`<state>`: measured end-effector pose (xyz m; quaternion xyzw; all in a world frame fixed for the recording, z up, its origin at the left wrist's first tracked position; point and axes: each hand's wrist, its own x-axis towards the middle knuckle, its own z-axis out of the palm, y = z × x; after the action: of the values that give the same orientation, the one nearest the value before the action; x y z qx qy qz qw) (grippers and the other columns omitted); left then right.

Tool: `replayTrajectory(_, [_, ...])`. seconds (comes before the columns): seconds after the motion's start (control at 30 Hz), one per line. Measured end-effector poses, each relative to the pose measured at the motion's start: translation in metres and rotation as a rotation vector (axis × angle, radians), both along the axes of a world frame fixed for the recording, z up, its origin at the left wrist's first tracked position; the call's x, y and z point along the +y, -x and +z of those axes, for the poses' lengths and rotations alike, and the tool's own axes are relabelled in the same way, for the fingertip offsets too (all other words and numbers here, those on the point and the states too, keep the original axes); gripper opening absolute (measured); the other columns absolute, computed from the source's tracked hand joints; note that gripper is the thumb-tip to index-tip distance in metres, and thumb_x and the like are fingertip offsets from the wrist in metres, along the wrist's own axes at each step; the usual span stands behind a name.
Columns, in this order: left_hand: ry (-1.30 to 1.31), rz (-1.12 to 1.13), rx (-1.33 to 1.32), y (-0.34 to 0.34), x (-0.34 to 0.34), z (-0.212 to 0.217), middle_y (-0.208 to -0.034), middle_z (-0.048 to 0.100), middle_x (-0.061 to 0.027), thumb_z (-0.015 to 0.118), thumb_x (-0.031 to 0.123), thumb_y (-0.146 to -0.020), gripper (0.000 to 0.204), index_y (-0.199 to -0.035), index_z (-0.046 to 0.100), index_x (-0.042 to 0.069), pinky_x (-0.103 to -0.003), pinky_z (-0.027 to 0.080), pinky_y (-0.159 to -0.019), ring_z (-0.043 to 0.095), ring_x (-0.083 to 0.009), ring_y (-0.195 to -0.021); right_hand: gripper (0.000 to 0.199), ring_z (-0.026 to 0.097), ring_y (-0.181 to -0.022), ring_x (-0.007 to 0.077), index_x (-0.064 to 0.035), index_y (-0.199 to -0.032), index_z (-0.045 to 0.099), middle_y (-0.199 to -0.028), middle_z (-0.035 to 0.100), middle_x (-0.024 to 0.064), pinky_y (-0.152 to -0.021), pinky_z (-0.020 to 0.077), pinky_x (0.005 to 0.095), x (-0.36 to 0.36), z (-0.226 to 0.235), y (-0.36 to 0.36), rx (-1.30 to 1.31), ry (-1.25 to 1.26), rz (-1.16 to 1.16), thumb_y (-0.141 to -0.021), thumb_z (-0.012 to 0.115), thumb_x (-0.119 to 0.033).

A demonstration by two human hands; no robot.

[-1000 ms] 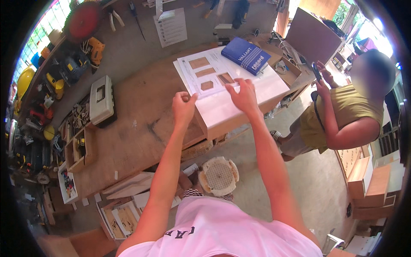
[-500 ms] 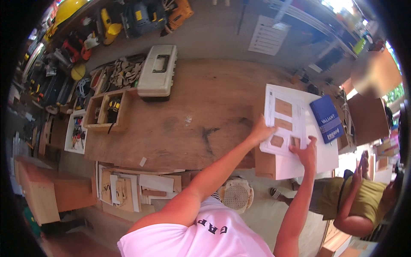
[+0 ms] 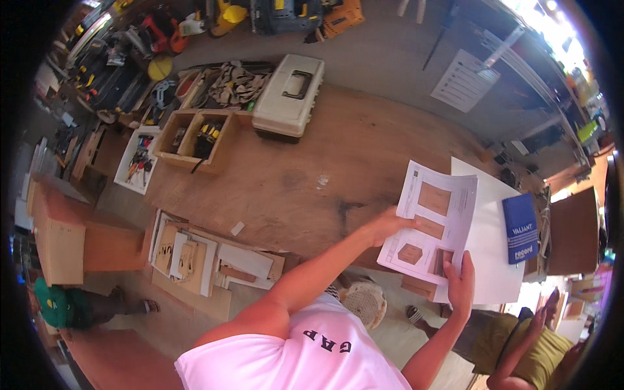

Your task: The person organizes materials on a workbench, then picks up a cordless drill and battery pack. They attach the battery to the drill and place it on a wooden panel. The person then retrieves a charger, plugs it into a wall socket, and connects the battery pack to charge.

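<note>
Between my two hands is a thin set of printed sheets [image 3: 426, 227] with pictures of brown wooden panels and boxes. My left hand [image 3: 389, 226] grips its left edge, thumb on top and fingers beneath. Its lower right corner is pinched in my right hand [image 3: 460, 283], the thumb lying over the page. The sheets bow a little and are held over the right end of the brown wooden workbench [image 3: 273, 188]. Behind them lies a white board [image 3: 489, 260], partly covered, with a blue hardcover book [image 3: 520, 227] on its right side.
A grey toolbox [image 3: 289, 97] and a divided wooden box [image 3: 195, 140] with a tape measure stand on the bench's left. Beside them is a white tray of small tools [image 3: 138, 161]. Below are stacked board offcuts [image 3: 201, 260] and a round stool [image 3: 364, 302]. One person [image 3: 520, 344] stands at right, another [image 3: 71, 305] at left.
The printed sheets have come up off the white board and toward me, now tilted in both hands. The view has swung left, showing a person in a green cap.
</note>
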<state>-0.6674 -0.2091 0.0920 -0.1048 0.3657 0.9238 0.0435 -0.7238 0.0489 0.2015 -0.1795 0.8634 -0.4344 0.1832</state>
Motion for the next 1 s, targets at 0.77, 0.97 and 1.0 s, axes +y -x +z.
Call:
replayTrajectory(0.77, [0.584, 0.677, -0.361, -0.1, -0.363, 0.021, -0.122, 0.075, -0.0088, 0.082, 0.013, -0.096, 0.042, -0.134, 0.069, 0.002, -0.041, 0.06, -0.095, 0.072, -0.0247, -0.11, 0.085, 0.036, -0.146, 0.0459, -0.0148, -0.158, 0.051, -0.164, 0.035, 0.0224, -0.122, 0.0285, 0.0654, -0.02, -0.04, -0.012, 0.618, -0.473, -0.075, -0.088, 0.084, -0.048])
replayTrajectory(0.97, [1.254, 0.713, -0.79, -0.066, -0.55, 0.021, -0.131, 0.068, -0.0283, 0.091, 0.055, -0.079, 0.1, -0.147, 0.051, -0.006, -0.054, 0.053, -0.106, 0.066, -0.0408, -0.128, 0.091, 0.035, -0.145, 0.0435, -0.0205, -0.158, 0.052, -0.159, 0.039, 0.0195, -0.121, 0.0285, 0.0602, -0.037, -0.024, -0.01, 0.563, -0.507, -0.078, -0.078, 0.09, -0.043])
replayTrajectory(1.0, [1.381, 0.728, -0.889, -0.071, -0.568, 0.031, -0.136, 0.066, -0.0307, 0.088, 0.064, -0.079, 0.108, -0.151, 0.047, -0.005, -0.057, 0.05, -0.11, 0.063, -0.0436, -0.133, 0.092, 0.035, -0.145, 0.0432, -0.0209, -0.157, 0.052, -0.159, 0.039, 0.0191, -0.121, 0.0287, 0.0594, -0.037, -0.023, -0.009, 0.555, -0.496, -0.063, -0.077, 0.091, -0.041])
